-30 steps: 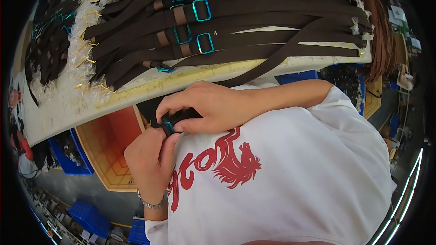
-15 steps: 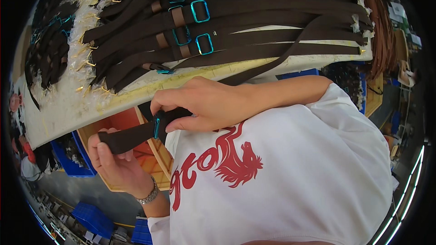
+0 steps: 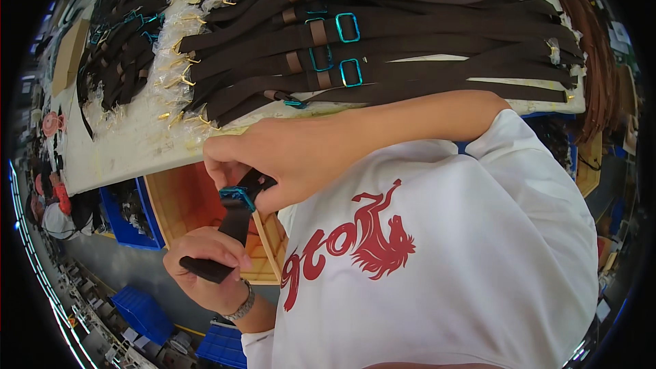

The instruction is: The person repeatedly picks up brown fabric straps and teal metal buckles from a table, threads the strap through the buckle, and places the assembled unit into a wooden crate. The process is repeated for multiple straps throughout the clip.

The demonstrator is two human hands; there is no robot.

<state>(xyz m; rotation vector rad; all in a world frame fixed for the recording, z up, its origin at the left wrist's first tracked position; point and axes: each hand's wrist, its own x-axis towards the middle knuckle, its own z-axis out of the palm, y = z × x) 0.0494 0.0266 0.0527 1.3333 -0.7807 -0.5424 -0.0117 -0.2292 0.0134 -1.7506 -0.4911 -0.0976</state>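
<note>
Head cam's got the left hand [image 3: 205, 244] pinching a dark strap [image 3: 236, 225], right hand [image 3: 281, 154] pinching it by the teal buckle [image 3: 236, 195].

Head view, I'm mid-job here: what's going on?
A person is handling a dark strap with both hands. The left hand is closed around it with a short end poking out, while the right hand holds it close to its teal buckle. More dark straps with teal buckles lie across the table.
</note>
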